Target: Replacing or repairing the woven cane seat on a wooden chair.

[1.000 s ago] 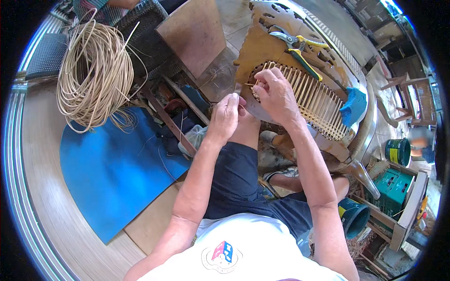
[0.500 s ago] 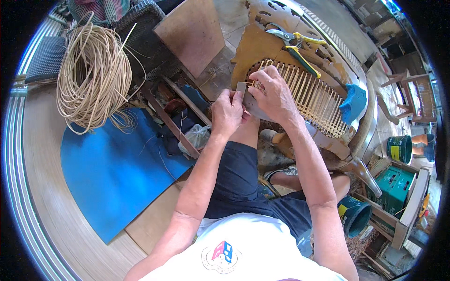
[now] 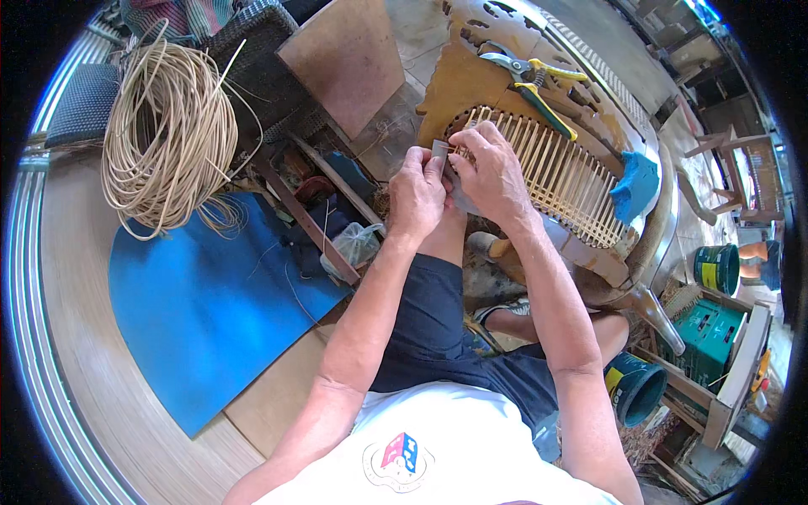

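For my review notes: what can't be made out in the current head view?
- Lower end of the flat grey piece: hidden in head view by the left hand gripping it.
- Whether the right hand pinches a strand: too small in head view, with its own fingers in the way.
- Part of the cane weave: covered in head view by the right hand.
- Rest of the striped cloth: cut off by head view's top edge.

Shirt emblem [image 3: 399, 459]: a red-and-blue block is printed at 6 o'clock on the white shirt [image 3: 484, 433], ringed by a curved line of lettering too small to be read.
Near bucket [image 3: 624, 377]: pale lettering is borne on the dark green side, at 4 o'clock, only partly shown.
Far bucket [image 3: 707, 255]: a yellow label [image 3: 709, 276] is carried at 3 o'clock, its print unreadable.
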The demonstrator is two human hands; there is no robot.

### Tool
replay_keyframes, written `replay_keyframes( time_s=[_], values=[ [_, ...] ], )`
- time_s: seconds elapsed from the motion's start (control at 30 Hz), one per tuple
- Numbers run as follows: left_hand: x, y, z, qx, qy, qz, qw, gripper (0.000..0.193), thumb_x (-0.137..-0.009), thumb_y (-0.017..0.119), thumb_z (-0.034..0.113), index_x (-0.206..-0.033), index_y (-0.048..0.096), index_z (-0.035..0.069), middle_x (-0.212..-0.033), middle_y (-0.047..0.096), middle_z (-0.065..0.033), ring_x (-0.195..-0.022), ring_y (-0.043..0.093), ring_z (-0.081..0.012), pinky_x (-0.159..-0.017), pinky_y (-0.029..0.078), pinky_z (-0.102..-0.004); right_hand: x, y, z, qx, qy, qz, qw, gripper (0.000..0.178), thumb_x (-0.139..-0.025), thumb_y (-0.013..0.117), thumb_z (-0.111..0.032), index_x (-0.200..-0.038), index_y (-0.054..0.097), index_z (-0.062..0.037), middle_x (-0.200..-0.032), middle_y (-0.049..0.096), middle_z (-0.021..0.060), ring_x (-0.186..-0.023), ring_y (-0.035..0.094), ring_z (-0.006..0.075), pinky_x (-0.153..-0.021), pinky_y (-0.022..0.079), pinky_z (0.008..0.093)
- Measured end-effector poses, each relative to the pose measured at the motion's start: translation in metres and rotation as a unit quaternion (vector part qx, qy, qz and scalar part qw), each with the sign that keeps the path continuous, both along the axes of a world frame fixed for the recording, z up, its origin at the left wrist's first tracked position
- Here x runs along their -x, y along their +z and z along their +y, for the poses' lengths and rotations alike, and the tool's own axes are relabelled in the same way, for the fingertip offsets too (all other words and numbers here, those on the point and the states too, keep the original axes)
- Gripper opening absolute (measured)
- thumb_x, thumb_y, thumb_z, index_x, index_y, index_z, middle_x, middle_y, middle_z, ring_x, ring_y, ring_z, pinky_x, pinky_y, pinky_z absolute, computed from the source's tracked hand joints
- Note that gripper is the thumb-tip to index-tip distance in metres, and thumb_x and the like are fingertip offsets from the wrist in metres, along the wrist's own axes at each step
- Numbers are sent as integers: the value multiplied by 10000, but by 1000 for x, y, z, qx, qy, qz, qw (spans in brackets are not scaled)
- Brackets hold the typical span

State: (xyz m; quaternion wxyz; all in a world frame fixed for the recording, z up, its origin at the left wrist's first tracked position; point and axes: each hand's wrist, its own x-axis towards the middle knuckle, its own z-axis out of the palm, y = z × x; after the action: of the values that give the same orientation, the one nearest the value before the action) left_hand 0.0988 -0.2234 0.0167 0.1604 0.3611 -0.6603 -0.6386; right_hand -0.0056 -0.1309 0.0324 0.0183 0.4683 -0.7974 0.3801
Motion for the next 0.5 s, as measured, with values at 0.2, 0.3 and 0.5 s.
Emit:
replay_keyframes(
  time_s=[0.2,0.3,0.5],
  values=[
    [0,-7,5,113,16,9,993,194,-1065,521,224,-1049,580,40,-707,656,-116,-623,667,-254,-565,502,-405,-2,-3,-5,12,-30,-45,998,158,-845,681,-74,-984,688,0,-960,615,158,-982,623,357,-892,498,430],
    [-2,-6,6,123,14,20,992,208,-1067,517,235,-1034,576,38,-716,658,-118,-649,670,-260,-589,506,-407,-1,3,-7,-5,-34,-49,998,141,-850,684,-93,-965,688,-13,-964,618,144,-973,628,346,-872,495,434],
    [4,-19,-18,157,97,94,978,304,-1025,613,306,-1093,628,10,-795,709,-122,-721,687,-240,-655,533,-396,-2,4,-12,-21,-23,8,999,117,-847,676,-97,-920,687,-7,-963,643,156,-889,659,358,-792,518,440]
  ],
)
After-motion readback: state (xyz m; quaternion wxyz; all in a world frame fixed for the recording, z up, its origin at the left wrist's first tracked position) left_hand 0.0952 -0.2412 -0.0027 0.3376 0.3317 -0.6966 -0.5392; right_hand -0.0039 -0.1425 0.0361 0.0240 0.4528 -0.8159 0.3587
